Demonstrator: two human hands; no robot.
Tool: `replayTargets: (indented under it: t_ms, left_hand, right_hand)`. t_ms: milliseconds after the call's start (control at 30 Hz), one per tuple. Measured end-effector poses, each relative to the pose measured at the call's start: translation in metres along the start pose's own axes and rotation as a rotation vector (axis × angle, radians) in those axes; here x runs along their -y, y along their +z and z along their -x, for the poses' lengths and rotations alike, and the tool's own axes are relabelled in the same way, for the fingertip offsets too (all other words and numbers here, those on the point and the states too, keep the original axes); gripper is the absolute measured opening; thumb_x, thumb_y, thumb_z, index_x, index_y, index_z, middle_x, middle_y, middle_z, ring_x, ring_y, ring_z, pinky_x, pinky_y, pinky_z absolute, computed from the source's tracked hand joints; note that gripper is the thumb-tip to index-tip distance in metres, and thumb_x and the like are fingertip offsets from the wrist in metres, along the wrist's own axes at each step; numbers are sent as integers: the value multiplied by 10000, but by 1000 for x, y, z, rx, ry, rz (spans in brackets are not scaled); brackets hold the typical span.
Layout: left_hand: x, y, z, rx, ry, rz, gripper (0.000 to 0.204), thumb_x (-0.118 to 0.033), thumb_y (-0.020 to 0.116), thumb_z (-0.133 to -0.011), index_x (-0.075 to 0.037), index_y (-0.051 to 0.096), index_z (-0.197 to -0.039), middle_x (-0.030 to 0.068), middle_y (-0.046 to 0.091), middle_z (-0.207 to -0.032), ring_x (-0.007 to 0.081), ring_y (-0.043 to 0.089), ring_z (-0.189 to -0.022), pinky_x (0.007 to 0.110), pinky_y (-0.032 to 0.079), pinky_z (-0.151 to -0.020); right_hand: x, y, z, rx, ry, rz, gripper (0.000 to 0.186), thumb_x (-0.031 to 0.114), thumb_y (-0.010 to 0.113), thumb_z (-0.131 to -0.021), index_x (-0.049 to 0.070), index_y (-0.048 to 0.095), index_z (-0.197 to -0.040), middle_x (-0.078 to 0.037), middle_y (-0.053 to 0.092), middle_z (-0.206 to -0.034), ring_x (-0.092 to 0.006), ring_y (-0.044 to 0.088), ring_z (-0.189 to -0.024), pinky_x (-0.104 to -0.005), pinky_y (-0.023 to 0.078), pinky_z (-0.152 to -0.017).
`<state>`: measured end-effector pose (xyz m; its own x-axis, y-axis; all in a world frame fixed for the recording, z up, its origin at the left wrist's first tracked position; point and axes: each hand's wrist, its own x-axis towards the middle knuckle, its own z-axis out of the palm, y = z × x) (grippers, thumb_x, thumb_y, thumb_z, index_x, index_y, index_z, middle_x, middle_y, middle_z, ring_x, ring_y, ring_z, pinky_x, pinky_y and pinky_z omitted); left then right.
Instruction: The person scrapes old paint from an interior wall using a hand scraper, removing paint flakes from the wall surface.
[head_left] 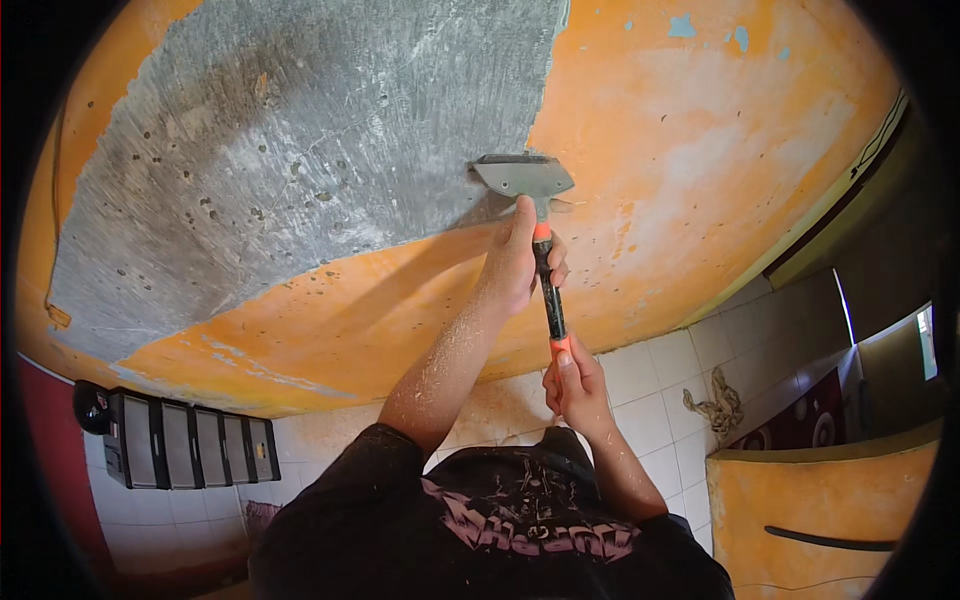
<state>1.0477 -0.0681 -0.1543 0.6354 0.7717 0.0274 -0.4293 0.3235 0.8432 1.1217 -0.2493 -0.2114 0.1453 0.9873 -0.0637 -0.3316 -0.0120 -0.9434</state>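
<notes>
Both my hands hold a long-handled scraper (pixel 525 178) with a wide grey head and a black and orange handle. My left hand (pixel 514 258) is closed round the upper handle just below the head, its thumb pointing up along the neck. Lower down, my right hand (pixel 579 390) wraps the orange end of the handle. The scraper's blade edge meets the wall (pixel 640 150) at the border between orange paint and a large bare grey patch (pixel 330 130). Pale dust and flakes cover my forearms.
A dark drawer unit (pixel 190 442) stands at the lower left on the white tiled floor (pixel 655 375). At the right lie a crumpled cloth (pixel 716 405) and a dark red patterned mat (pixel 800 425). A low orange wall (pixel 820 490) rises at the lower right.
</notes>
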Motion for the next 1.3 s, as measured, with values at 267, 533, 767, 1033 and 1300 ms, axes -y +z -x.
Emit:
replayTargets:
  t_ms: [267,533,767,1033,1300]
  left_hand:
    - [30,-22,21,-103,-31,52,620,-717,318,-977,-128,494,-893,14,448,-602,184,483,-505,359,446,-553]
    - [-3,4,7,-12,43,43,646,-711,291,-986,-119,549,-1017,9,445,-596,180,467,-495,348,426,-536]
    - [-41,29,-2,-11,103,-90,688,-709,307,-984,-89,544,-1165,13,448,-590,182,479,-495,345,434,-544]
    - [0,-1,11,-57,46,-62,639,-700,294,-991,-103,518,-1028,17,462,-604,179,489,-501,348,448,-541]
    - [-17,16,9,-22,62,-18,591,-649,298,-1021,-101,521,-1023,24,471,-600,186,491,-486,341,448,-533]
  right_hand:
    - [-34,-8,10,-35,102,46,314,233,469,-1072,81,508,-1345,78,377,-659,-11,360,-518,-194,305,-464]
    - [-4,-6,-4,8,-55,123,351,222,447,-1076,82,485,-1395,76,367,-670,-11,357,-526,-185,302,-469]
    - [34,6,-9,24,-68,37,333,245,434,-1083,84,472,-1372,89,353,-663,-2,322,-498,-180,266,-430]
    - [-18,-4,-1,-15,-17,68,390,306,434,-1082,80,456,-1400,26,417,-592,-48,352,-430,-212,310,-406]
    - [6,-3,-2,30,-83,22,300,248,439,-1083,72,503,-1318,83,361,-655,-13,338,-493,-197,282,-448]
